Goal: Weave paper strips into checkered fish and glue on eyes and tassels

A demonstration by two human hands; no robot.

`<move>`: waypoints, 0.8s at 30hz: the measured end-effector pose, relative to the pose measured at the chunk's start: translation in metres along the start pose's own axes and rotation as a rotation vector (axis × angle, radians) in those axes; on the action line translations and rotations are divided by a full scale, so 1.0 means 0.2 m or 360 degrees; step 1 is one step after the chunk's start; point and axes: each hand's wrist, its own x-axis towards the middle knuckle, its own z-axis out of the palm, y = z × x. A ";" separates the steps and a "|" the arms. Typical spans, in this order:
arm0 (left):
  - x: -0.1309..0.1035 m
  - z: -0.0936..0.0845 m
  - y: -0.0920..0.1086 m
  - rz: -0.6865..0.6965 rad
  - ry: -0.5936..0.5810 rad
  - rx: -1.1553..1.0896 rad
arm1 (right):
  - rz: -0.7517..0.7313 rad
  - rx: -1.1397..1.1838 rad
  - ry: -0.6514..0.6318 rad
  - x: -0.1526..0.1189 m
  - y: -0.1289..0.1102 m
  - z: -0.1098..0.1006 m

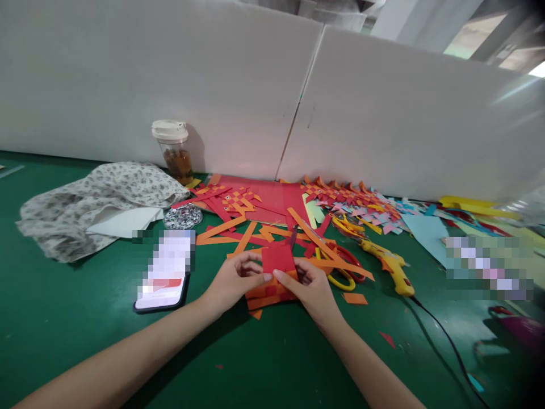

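Between my two hands is a piece of red and orange paper (279, 260), its red part folded up at the top and orange checks showing lower down. My left hand (240, 278) grips its left side, thumb on the front and fingers behind. On the right side my right hand (313, 284) pinches it the same way, and the two thumb tips nearly meet. Orange and red paper strips (230, 228) lie loose just beyond the hands. Scissors with yellow and red handles (344, 278) rest by my right hand, partly under a strip.
A yellow glue gun (392, 266) with a black cord lies at right. Woven paper fish (240, 200) sit on red sheets at the back. To the left are a lit phone (164, 272), a patterned cloth (97, 199) and a lidded cup (174, 150). A white partition (213, 85) closes off the far side.
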 end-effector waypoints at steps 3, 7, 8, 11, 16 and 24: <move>0.00 0.00 0.00 0.0025 0.0085 -0.0020 | -0.0030 -0.0014 0.0193 0.02 0.01 -0.02; 0.01 -0.01 0.00 0.0095 0.0123 0.0046 | -0.0064 -0.0079 0.0281 0.03 0.02 -0.02; 0.01 -0.01 -0.01 0.0113 0.0098 0.0051 | -0.0059 -0.0083 0.0269 0.02 0.02 -0.02; 0.00 -0.01 -0.01 0.0127 -0.0019 0.0056 | -0.0001 -0.0073 0.0078 0.01 0.01 -0.01; -0.01 0.00 -0.02 0.0087 -0.0098 0.0157 | 0.0110 -0.0012 -0.0215 0.00 -0.01 -0.02; 0.00 0.00 -0.01 0.0039 0.0039 0.0025 | 0.0071 0.0625 0.0306 0.03 0.01 -0.03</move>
